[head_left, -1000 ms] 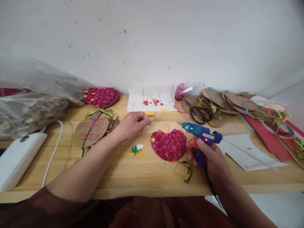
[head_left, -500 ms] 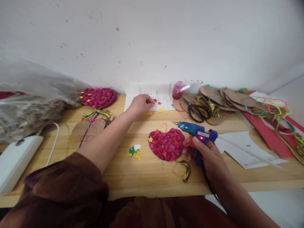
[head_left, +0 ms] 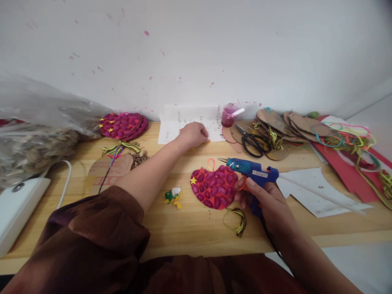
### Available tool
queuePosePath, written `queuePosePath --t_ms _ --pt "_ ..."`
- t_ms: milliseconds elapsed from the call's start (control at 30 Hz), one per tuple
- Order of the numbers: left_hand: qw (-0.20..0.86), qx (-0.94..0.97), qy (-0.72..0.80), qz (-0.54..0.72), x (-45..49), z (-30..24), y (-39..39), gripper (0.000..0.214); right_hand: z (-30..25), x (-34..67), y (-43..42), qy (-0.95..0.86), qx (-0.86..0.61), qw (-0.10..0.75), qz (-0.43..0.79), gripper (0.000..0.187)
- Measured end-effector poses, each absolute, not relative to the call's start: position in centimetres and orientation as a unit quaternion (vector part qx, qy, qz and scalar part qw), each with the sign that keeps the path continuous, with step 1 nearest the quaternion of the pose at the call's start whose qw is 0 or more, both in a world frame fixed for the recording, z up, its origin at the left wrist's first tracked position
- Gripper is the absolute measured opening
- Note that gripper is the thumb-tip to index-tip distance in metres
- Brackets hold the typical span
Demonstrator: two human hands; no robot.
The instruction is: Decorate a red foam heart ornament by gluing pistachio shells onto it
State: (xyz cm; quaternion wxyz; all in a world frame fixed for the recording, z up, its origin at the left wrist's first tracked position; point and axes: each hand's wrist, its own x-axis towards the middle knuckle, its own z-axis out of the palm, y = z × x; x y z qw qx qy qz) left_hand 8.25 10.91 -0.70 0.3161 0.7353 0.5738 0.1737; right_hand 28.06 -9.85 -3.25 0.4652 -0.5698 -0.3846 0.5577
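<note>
My right hand (head_left: 269,200) is wrapped round a blue glue gun (head_left: 245,166), a finger on its orange trigger. Its metal nozzle points left, above a dark-pink decorated ornament (head_left: 214,188) with glued-on bean-like pieces, one yellow star (head_left: 193,181) and an orange loop. A yellow-green tassel lies by its lower edge. Farther back, my left hand (head_left: 193,134) reaches to the edge of a white sheet (head_left: 168,130), fingertips pinched at a small yellow piece (head_left: 208,141), mostly hidden. I cannot tell whether the piece has left the table.
Black-handled scissors (head_left: 255,145), a cup of pink paint (head_left: 229,116) and cardboard discs (head_left: 309,124) stand at the back right. Green and yellow scraps (head_left: 173,197) lie left of the ornament. Finished pieces (head_left: 124,125), a plastic bag (head_left: 36,143) and a white power bank (head_left: 23,212) are leftward.
My left hand has moved right, from beside the red stars to the yellow piece, covering it. My right hand keeps the glue gun in nearly the same place; its red light no longer shows.
</note>
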Motion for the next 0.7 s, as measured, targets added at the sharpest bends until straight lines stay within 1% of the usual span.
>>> queuePosePath --t_ms 167,400,700 --pt "0.323 0.736 0.573 0.161 8.47 -0.87 11.07 0.012 -3.13 27.98 -9.82 -0.388 -0.576 0.459 0.554 0.043" --pt "0.331 0.731 0.572 0.168 8.22 -1.1 11.39 0.014 -3.07 27.95 -9.93 -0.39 -0.577 0.455 0.556 0.042" --pt "0.337 0.717 0.579 0.194 7.58 -0.67 11.08 0.007 -2.94 27.94 -9.8 -0.388 -0.572 0.458 0.559 0.043"
